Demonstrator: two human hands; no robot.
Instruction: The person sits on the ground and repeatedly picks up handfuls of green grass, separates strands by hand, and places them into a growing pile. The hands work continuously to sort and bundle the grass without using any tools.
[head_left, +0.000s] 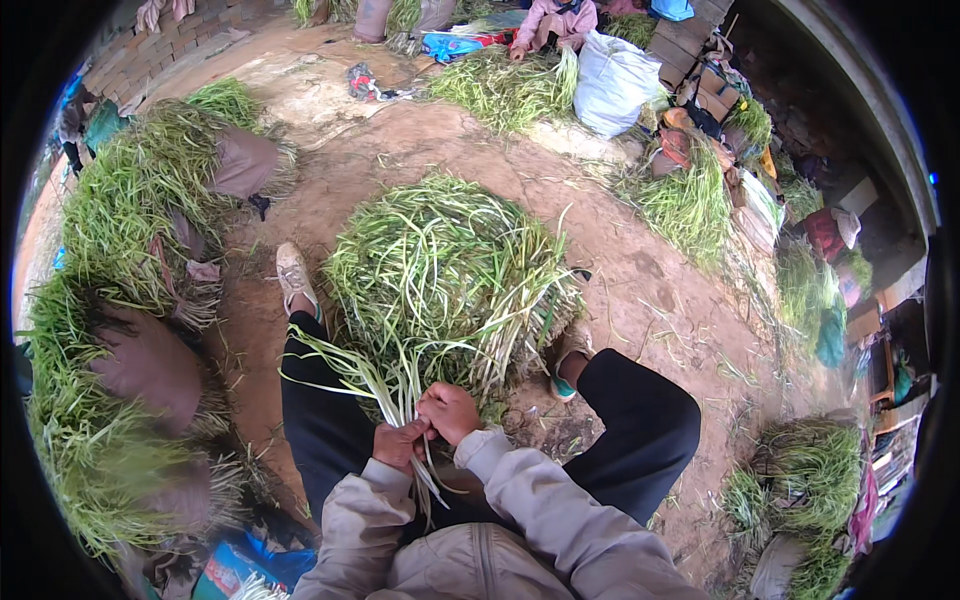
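Note:
In front of my lap, my left hand (400, 444) grips a small bunch of long, chive-like green stalks (394, 390). Their leafy tops fan out away from me, and the pale root ends (429, 487) hang towards my body. My right hand (450, 412) touches my left, its fingertips closed on the stalks at the middle of the bunch. Exactly which stalks it pinches is hidden by the fingers. Just beyond both hands, between my feet, lies a large rounded heap of the same greens (435, 262), with pale stems (517, 330) showing on its right side.
Wrapped bundles of greens (142, 210) line the left side. A blue bag (255, 562) sits near my left elbow. Across the dirt floor (637, 300), a person in pink (555, 26) sits by another pile (502, 86) and a white sack (615, 82). More bundles (810, 472) stand right.

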